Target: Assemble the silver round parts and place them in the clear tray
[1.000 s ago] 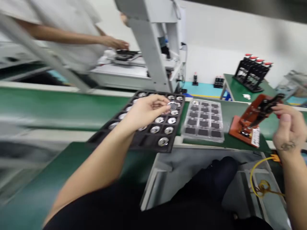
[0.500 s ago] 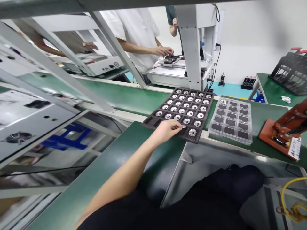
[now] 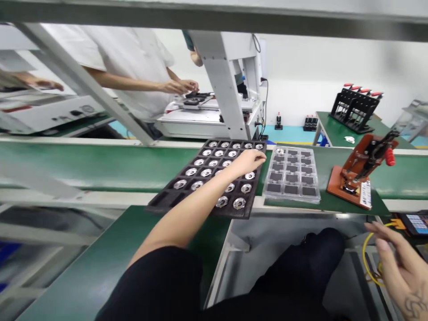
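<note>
My left hand is over the right side of a black foam tray, its fingers curled together with no part visible in them. Round silver metal parts sit in most of the tray's pockets; my forearm covers some of them. To the right of that hand lies a clear plastic tray with dark square pads, and one silver part is in its far-left pocket. My right hand, at the lower right, has its fingers apart and holds nothing.
An orange-brown clamp fixture with a red-tipped lever stands right of the clear tray. A yellow cable loops near my right hand, beside a dark keypad device. Metal frame posts rise beyond the bench; a co-worker's hands work behind them.
My left hand has moved from the near edge of the foam tray toward its far right; a silver part rests where it was. My right hand has come into view. The camera has turned right.
</note>
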`<control>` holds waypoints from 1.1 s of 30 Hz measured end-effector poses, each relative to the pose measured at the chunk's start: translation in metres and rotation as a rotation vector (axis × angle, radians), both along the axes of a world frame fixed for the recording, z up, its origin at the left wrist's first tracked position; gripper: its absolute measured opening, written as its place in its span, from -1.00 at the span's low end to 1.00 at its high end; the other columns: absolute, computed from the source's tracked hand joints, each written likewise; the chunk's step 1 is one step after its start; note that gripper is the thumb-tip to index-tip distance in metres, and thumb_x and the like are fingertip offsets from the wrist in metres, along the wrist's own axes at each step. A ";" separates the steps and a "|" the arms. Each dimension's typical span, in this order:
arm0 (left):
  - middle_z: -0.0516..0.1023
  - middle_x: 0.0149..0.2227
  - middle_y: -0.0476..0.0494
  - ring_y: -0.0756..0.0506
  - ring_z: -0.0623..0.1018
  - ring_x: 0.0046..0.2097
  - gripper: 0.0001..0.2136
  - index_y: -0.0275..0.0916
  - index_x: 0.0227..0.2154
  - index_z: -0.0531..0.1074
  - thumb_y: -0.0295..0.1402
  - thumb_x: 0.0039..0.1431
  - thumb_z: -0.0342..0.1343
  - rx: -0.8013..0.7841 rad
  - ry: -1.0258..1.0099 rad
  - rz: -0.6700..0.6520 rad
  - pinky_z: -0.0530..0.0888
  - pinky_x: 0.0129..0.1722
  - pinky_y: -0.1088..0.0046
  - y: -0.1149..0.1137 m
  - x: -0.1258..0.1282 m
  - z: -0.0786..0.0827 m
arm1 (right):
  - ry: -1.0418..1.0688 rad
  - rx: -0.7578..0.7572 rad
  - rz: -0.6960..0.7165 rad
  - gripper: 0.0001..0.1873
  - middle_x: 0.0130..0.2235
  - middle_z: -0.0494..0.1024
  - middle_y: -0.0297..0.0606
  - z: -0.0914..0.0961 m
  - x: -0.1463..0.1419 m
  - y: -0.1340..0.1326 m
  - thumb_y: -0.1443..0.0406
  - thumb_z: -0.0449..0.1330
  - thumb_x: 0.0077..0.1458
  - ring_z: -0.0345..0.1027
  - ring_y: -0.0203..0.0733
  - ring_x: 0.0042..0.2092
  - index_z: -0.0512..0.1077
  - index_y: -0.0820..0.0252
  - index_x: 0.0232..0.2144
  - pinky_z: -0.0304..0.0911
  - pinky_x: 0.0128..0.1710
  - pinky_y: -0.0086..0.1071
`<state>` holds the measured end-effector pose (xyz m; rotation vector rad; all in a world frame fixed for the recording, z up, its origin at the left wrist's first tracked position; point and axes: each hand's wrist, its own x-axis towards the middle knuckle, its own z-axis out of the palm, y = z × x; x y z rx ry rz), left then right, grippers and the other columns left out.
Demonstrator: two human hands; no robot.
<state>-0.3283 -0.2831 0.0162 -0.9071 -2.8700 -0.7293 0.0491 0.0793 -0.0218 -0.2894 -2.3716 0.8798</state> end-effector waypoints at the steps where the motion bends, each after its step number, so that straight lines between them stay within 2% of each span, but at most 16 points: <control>1: 0.75 -0.03 -0.25 -0.23 0.66 0.03 -0.78 -0.28 -0.12 0.70 -0.33 0.36 0.17 -0.008 -0.002 -0.009 0.49 0.13 0.31 0.022 -0.019 0.000 | -0.009 -0.008 0.004 -0.60 0.06 0.72 -0.10 -0.003 -0.001 -0.004 -0.03 0.19 0.37 0.63 0.25 0.07 0.58 -0.09 0.11 0.50 0.17 0.16; 4: 0.72 -0.04 -0.25 -0.22 0.66 0.03 -0.80 -0.29 -0.14 0.65 -0.25 0.41 0.24 -0.056 -0.043 -0.001 0.53 0.15 0.20 0.077 -0.066 -0.002 | 0.000 -0.039 0.020 -0.65 -0.01 0.76 -0.12 -0.015 -0.004 -0.016 -0.01 0.21 0.35 0.69 0.21 0.00 0.61 -0.07 0.03 0.62 0.03 0.02; 6: 0.68 0.00 -0.24 -0.20 0.66 0.02 -0.73 -0.30 -0.05 0.60 -0.18 0.43 0.26 -0.096 -0.086 0.010 0.59 0.10 0.12 0.098 -0.085 -0.004 | -0.006 -0.056 0.011 -0.66 -0.04 0.77 -0.14 -0.024 -0.001 -0.020 -0.01 0.23 0.34 0.71 0.19 -0.04 0.64 -0.05 -0.01 0.66 -0.03 -0.03; 8: 0.63 0.05 -0.24 -0.19 0.66 0.02 -0.69 -0.30 0.04 0.55 -0.17 0.43 0.26 -0.134 -0.124 0.024 0.63 0.05 0.10 0.107 -0.096 -0.005 | -0.020 -0.067 -0.021 -0.68 -0.06 0.78 -0.17 -0.034 0.006 -0.019 -0.01 0.25 0.32 0.73 0.17 -0.08 0.66 -0.06 -0.05 0.69 -0.08 -0.08; 11: 0.62 0.03 -0.22 -0.18 0.65 -0.02 -0.70 -0.30 0.05 0.54 -0.18 0.43 0.26 -0.169 -0.157 0.053 0.65 0.00 0.15 0.107 -0.103 -0.003 | -0.048 -0.073 -0.040 -0.70 -0.06 0.78 -0.21 -0.046 0.022 -0.010 -0.01 0.27 0.31 0.74 0.15 -0.09 0.68 -0.09 -0.07 0.70 -0.09 -0.15; 15: 0.64 -0.20 -0.14 -0.16 0.64 -0.14 -0.78 -0.31 -0.20 0.55 -0.22 0.36 0.32 -0.110 -0.109 0.054 0.59 -0.08 0.25 0.107 -0.093 0.011 | -0.063 -0.086 -0.063 -0.72 -0.07 0.79 -0.21 -0.053 0.036 0.004 0.00 0.31 0.28 0.74 0.14 -0.10 0.70 -0.10 -0.07 0.70 -0.10 -0.18; 18: 0.62 -0.36 -0.12 -0.18 0.63 -0.21 -0.85 -0.26 -0.31 0.51 -0.31 0.26 0.34 0.007 -0.033 -0.037 0.51 -0.15 0.33 0.124 -0.060 0.028 | -0.040 -0.153 -0.126 -0.70 -0.12 0.79 -0.19 -0.042 0.035 0.006 -0.03 0.29 0.30 0.74 0.16 -0.12 0.69 -0.12 -0.07 0.70 -0.11 -0.14; 21: 0.64 -0.36 -0.05 -0.12 0.62 -0.29 -0.87 -0.21 -0.21 0.48 -0.26 0.35 0.25 0.122 -0.006 -0.264 0.51 -0.22 0.39 0.156 -0.001 0.045 | 0.011 -0.246 -0.145 -0.64 -0.23 0.77 -0.15 -0.015 0.027 0.000 -0.07 0.19 0.36 0.71 0.13 -0.22 0.70 -0.10 -0.12 0.68 -0.21 -0.12; 22: 0.65 -0.32 -0.04 -0.10 0.62 -0.29 -0.87 -0.19 -0.21 0.47 -0.26 0.36 0.24 0.172 0.000 -0.372 0.52 -0.23 0.41 0.168 0.023 0.049 | 0.031 -0.272 -0.132 -0.60 -0.28 0.74 -0.16 -0.004 0.023 -0.003 -0.07 0.15 0.39 0.69 0.10 -0.26 0.70 -0.08 -0.15 0.66 -0.26 -0.15; 24: 0.66 -0.24 -0.10 -0.09 0.64 -0.24 -0.93 -0.19 -0.23 0.47 -0.33 0.40 0.19 0.392 0.117 -0.727 0.55 -0.18 0.40 0.194 0.071 0.056 | 0.072 -0.320 -0.090 -0.58 -0.32 0.69 -0.18 0.019 0.015 -0.006 -0.06 0.12 0.43 0.63 0.01 -0.32 0.69 -0.04 -0.15 0.61 -0.31 -0.20; 26: 0.68 -0.17 -0.17 -0.10 0.67 -0.14 -0.92 -0.20 -0.20 0.48 -0.44 0.46 0.10 0.551 0.283 -1.048 0.58 -0.09 0.39 0.218 0.114 0.060 | 0.135 -0.373 -0.049 -0.65 -0.23 0.69 -0.19 0.040 0.008 -0.006 -0.03 0.21 0.40 0.61 -0.05 -0.28 0.65 -0.02 -0.02 0.59 -0.26 -0.22; 28: 0.69 -0.12 -0.24 -0.12 0.68 -0.08 -0.88 -0.21 -0.13 0.50 -0.48 0.49 0.06 0.638 0.451 -1.264 0.60 -0.05 0.36 0.242 0.147 0.063 | 0.203 -0.422 -0.007 -0.54 -0.12 0.67 -0.18 0.055 0.006 -0.002 0.01 0.36 0.29 0.60 -0.07 -0.21 0.55 -0.03 0.17 0.58 -0.22 -0.22; 30: 0.71 -0.10 -0.29 -0.16 0.69 -0.08 -0.85 -0.22 -0.07 0.51 -0.47 0.51 0.03 0.657 0.544 -1.382 0.62 -0.05 0.31 0.263 0.170 0.065 | 0.232 -0.440 0.007 -0.43 -0.14 0.64 -0.22 0.066 0.010 0.003 0.05 0.45 0.20 0.55 -0.11 -0.24 0.50 -0.04 0.21 0.55 -0.27 -0.24; 33: 0.72 -0.11 -0.31 -0.20 0.69 -0.10 -0.79 -0.21 -0.04 0.52 -0.44 0.55 -0.04 0.643 0.547 -1.482 0.63 -0.08 0.25 0.291 0.192 0.066 | 0.212 -0.422 -0.068 -0.55 -0.29 0.58 -0.31 0.073 0.027 0.010 0.08 0.46 0.20 0.46 -0.19 -0.35 0.56 0.00 0.09 0.47 -0.34 -0.29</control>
